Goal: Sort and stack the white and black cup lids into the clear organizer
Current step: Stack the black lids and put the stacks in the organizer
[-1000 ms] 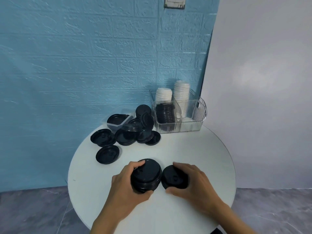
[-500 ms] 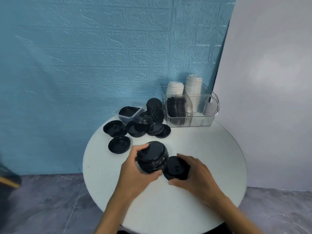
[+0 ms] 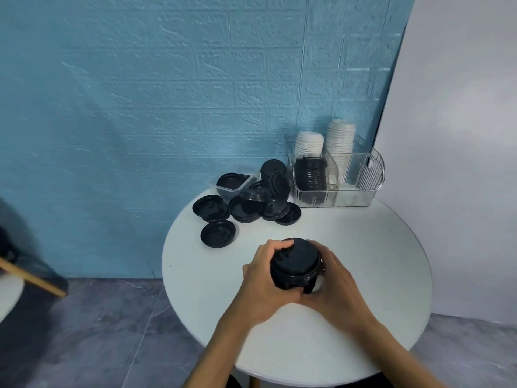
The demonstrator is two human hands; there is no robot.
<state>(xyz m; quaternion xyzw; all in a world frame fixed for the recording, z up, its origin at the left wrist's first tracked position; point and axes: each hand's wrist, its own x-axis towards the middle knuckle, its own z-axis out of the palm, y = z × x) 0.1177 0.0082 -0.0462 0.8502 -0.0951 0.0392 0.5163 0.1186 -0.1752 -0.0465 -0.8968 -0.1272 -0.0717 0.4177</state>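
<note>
Fingers of left hand (image 3: 263,281) and right hand (image 3: 333,281) curl round stack of black lids (image 3: 296,264).

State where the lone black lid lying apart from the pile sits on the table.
In the head view, the single black lid lies on the white table's left side, just nearer than the black lid pile.

Two bare forearms enter from bottom centre and bottom right of frame, no sleeves, watch, rings or gloves visible; left hand (image 3: 261,284) and right hand (image 3: 337,287) bare, short nails on visible fingers
</note>
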